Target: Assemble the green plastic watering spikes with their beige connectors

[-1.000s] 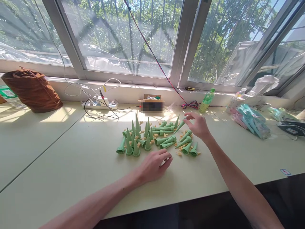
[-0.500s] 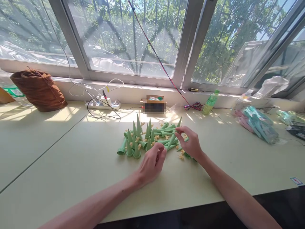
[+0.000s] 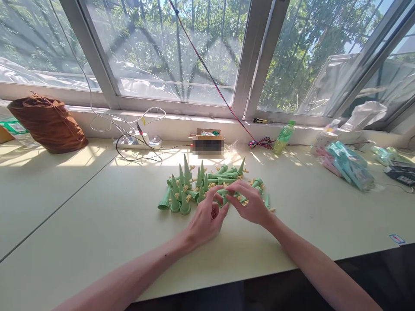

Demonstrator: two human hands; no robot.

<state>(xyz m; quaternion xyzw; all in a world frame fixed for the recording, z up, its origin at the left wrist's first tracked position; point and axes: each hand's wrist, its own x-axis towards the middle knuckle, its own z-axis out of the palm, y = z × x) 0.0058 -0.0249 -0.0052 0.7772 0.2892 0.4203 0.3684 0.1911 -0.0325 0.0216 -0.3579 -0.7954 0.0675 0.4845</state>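
Observation:
My left hand and my right hand meet over the near side of a pile of green plant watering spikes. Both are closed, thumb and fingers pinching one green watering spike between them. A small yellow piece shows at its top, by my right fingertips; whether it is joined to the spike I cannot tell. Fingers cover much of the held spike. Several spikes stand point up to the left, and others lie on their sides behind and to the right. Small yellow valves lie among them.
A pale green table runs along the window. At its back are a brown drawstring bag, a power strip with cables, a small cardboard box, coiled wire and a green bottle. Plastic-wrapped packs lie right.
My right hand has moved left and down to my left hand. The long slanted spike between the hands is no longer seen that way; both hands now pinch a spike close together.

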